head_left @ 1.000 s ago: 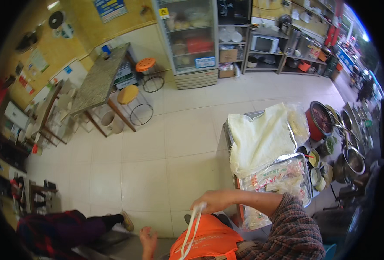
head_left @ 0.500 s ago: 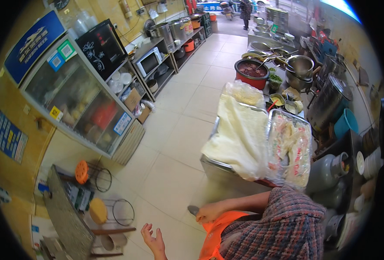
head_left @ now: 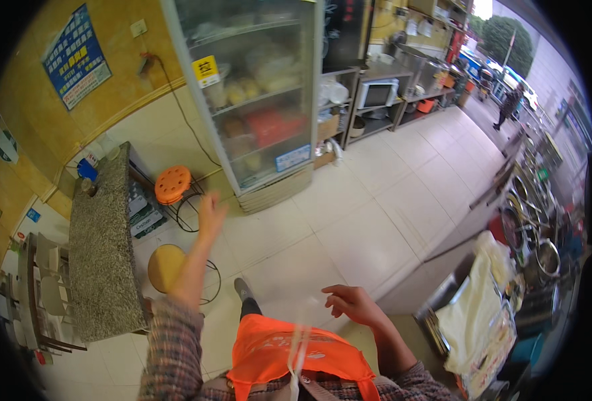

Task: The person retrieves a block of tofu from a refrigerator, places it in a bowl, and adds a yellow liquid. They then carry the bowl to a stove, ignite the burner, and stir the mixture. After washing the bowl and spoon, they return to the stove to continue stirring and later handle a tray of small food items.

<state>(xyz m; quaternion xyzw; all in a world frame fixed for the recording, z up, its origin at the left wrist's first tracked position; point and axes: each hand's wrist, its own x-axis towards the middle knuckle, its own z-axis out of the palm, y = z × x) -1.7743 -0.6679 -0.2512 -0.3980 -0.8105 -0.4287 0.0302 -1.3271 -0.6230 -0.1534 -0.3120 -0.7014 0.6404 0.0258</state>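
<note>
My left hand [head_left: 211, 212] is stretched forward at the end of its checked sleeve, in the air between an orange stool [head_left: 173, 184] and the glass-door fridge [head_left: 242, 127]. Motion smears its fingers, and nothing shows in its grasp. Over the tiled floor, my right hand [head_left: 357, 305] hangs in front of me with loosely bent fingers apart and nothing held. Below and between the arms is my orange apron [head_left: 289, 351], with a pale strap hanging blurred over it. One dark shoe [head_left: 242, 288] shows ahead of the apron.
Left stands a speckled stone-topped table [head_left: 102, 247], with a yellow-topped round stool [head_left: 165, 267] beside it. At right, a pale sheet [head_left: 469, 314] covers trays near pans [head_left: 547, 258]. Shelves with a microwave [head_left: 377, 95] line the far wall. A person [head_left: 508, 107] is outside.
My view has swung left, bringing the fridge to the middle and the covered trays to the far right. My left hand has risen forward; my right hand has moved away from the apron's edge.
</note>
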